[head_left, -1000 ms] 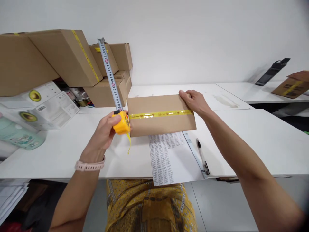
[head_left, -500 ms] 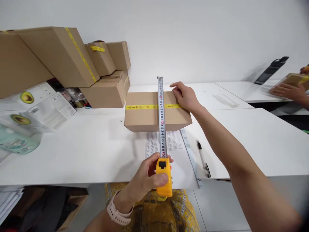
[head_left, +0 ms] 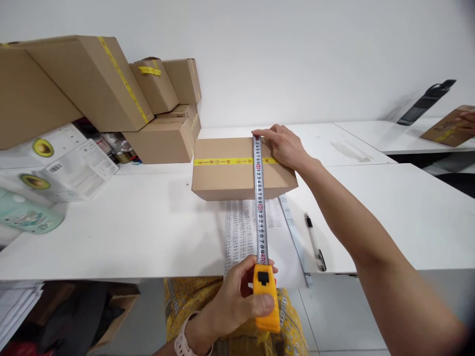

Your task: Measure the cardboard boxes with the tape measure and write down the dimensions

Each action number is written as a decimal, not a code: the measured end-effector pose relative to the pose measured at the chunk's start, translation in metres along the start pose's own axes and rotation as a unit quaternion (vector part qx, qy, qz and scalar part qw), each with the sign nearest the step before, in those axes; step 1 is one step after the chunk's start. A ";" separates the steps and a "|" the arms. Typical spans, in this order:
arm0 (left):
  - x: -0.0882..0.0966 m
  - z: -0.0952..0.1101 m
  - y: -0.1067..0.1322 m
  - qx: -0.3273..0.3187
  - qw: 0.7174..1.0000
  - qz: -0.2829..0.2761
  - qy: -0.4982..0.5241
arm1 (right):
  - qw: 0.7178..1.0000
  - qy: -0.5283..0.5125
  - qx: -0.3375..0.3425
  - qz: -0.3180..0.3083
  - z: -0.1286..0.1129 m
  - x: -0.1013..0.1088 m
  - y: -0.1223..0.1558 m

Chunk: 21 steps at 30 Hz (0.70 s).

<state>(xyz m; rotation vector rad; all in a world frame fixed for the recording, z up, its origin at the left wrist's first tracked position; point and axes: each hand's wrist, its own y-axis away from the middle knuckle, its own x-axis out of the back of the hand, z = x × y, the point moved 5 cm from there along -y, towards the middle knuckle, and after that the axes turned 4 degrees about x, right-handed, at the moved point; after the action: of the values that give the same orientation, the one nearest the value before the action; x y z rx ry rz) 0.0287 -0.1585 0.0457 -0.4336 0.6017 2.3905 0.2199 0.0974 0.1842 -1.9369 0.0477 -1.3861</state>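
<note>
A yellow tape measure (head_left: 266, 299) is gripped in my left hand (head_left: 237, 299), with the thumb on its side. Its long metal blade (head_left: 260, 198) runs away from me over the top of a cardboard box (head_left: 222, 175) sealed with yellow tape. At the far edge of the box, my right hand (head_left: 284, 144) holds the blade's end with the index finger while the other fingers curl against the box's right side. Under the near side of the box lies a printed sheet (head_left: 241, 237). A pen (head_left: 315, 242) rests to the right of the papers.
Stacked cardboard boxes (head_left: 156, 143) and a white avocado-print box (head_left: 81, 168) stand at the left, near a mint-green bottle (head_left: 33, 217). A dark bottle (head_left: 423, 106) is at the far right. Beside it, another person's hand (head_left: 468, 121) touches a box.
The tape measure has moved right and toward me, bringing the blade's end to the box's far edge. My right index finger has come onto that end. The other person's box has turned.
</note>
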 end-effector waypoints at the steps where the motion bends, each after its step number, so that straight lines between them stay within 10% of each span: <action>1: -0.002 -0.003 -0.001 0.001 1.000 0.001 0.002 | 1.000 0.000 0.000 -0.002 0.000 0.000 0.000; 21: -0.012 -0.022 -0.001 0.002 0.999 0.016 -0.037 | 0.999 -0.035 -0.007 0.012 -0.004 0.003 0.006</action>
<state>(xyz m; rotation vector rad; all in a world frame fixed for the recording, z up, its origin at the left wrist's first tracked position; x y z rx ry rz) 0.0418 -0.1746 0.0318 -0.3331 0.5848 2.4239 0.2200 0.0897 0.1839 -1.9899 0.0473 -1.3043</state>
